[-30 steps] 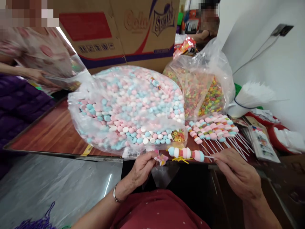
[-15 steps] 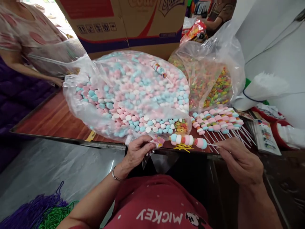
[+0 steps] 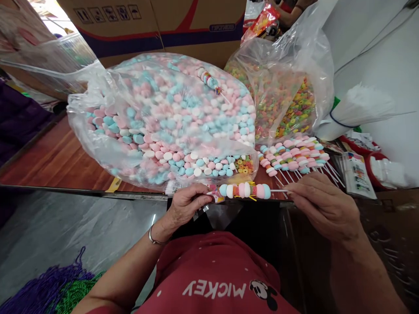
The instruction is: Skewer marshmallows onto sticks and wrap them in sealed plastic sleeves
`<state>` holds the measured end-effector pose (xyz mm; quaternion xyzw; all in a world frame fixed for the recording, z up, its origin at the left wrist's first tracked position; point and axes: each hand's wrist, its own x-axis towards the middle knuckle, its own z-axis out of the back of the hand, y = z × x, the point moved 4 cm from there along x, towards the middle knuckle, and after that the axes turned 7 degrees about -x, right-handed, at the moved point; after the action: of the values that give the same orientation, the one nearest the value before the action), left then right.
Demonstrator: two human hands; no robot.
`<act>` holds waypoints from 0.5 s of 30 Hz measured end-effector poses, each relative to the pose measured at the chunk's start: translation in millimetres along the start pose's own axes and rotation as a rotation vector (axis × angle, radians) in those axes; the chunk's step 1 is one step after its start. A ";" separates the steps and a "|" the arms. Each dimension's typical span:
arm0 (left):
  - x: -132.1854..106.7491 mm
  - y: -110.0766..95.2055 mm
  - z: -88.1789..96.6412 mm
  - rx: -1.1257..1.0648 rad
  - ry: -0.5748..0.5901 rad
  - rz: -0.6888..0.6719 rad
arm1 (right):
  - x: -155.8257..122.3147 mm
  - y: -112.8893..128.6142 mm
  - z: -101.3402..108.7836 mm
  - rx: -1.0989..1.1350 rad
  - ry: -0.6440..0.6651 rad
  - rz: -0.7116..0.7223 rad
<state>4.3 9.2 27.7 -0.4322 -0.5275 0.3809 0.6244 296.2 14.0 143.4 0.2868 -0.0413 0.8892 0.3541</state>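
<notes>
My right hand (image 3: 324,205) pinches the white stick of a candy skewer (image 3: 245,190), threaded with pink, white and blue marshmallows and gummy rings. It lies level, pointing left. My left hand (image 3: 190,203) is closed on a small printed plastic bag (image 3: 218,197), whose mouth meets the skewer's blue tip; whether the tip is inside I cannot tell. Beneath the skewer, yellow twist ties (image 3: 252,197) lie at the table edge. Just beyond my right hand, several finished skewers (image 3: 294,155) are stacked with their sticks toward me.
A big clear bag of marshmallows (image 3: 163,117) covers much of the table (image 3: 42,152), one skewer (image 3: 209,80) on top. Behind stand a bag of gummy rings (image 3: 281,96) and a cardboard box (image 3: 157,30). White sticks (image 3: 363,109) fill a container at right. Another person stands at far left.
The skewer has moved left, its tip now meeting the bag in my left hand. My right hand has come closer to my left. The view has tilted down slightly.
</notes>
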 end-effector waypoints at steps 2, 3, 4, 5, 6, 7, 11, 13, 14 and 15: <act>0.9 -1.8 -1.0 0.009 0.034 0.013 | 3.3 -0.1 1.3 -0.043 0.038 0.052; 1.7 -3.2 -1.8 0.022 0.061 0.016 | 4.4 -0.5 2.1 -0.058 0.059 0.079; 2.7 -4.9 -2.8 0.041 0.093 0.016 | 5.2 -1.2 3.0 -0.067 0.080 0.103; 3.8 -6.8 -3.9 0.062 0.125 0.011 | 5.8 -2.1 4.1 -0.070 0.096 0.120; 4.8 -8.6 -4.9 0.084 0.154 0.006 | 6.4 -3.0 5.1 -0.064 0.111 0.133; 5.7 -10.1 -6.0 0.102 0.180 0.007 | 6.9 -3.6 5.9 -0.050 0.125 0.144; 6.3 -13.5 -10.6 0.103 0.264 0.049 | 10.2 -3.4 6.0 -0.008 0.163 0.174; 4.7 -13.1 -13.3 0.077 0.312 0.098 | 12.8 -3.6 4.8 -0.036 0.160 0.157; 3.6 -12.0 -14.4 0.060 0.335 0.134 | 14.2 -4.3 4.0 -0.046 0.160 0.143; 2.6 -10.6 -15.2 0.043 0.355 0.177 | 15.3 -5.0 3.1 -0.042 0.169 0.130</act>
<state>19.9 5.9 37.4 -0.5236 -0.3609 0.3634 0.6808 292.0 26.2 153.5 0.2000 -0.0485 0.9302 0.3039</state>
